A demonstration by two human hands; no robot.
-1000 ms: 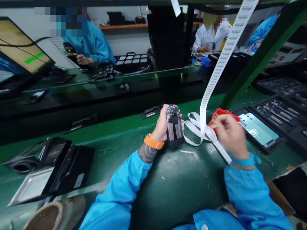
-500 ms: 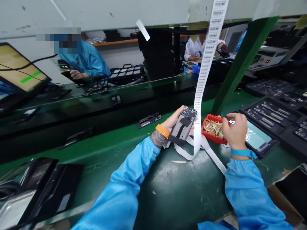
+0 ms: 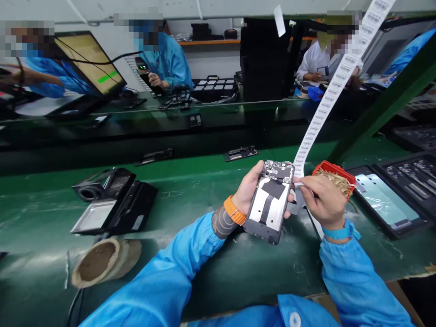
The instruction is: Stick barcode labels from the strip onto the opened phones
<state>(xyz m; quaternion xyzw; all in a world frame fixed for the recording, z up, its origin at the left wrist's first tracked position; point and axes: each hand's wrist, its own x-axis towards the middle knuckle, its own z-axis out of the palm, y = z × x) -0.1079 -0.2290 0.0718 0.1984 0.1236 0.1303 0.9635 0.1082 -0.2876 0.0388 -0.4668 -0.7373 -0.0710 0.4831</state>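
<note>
From afar, I have my left hand clasped round an opened phone above the green bench, circuitry bare, not yet closed up; my right hand pinches a small pale piece beside it.

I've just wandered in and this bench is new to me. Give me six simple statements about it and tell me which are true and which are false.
1. The left hand holds a phone with its insides exposed. True.
2. The orange band is on the right wrist. False: it is on the left; a blue band is on the right.
3. The red box contains thin pale strips. True.
4. The label strip is blank. False: it carries rows of dark print.
5. The right hand has its fingertips close to the phone's edge. True.
6. The tan round container stands beside the red box. False: it is well to the left.
</note>
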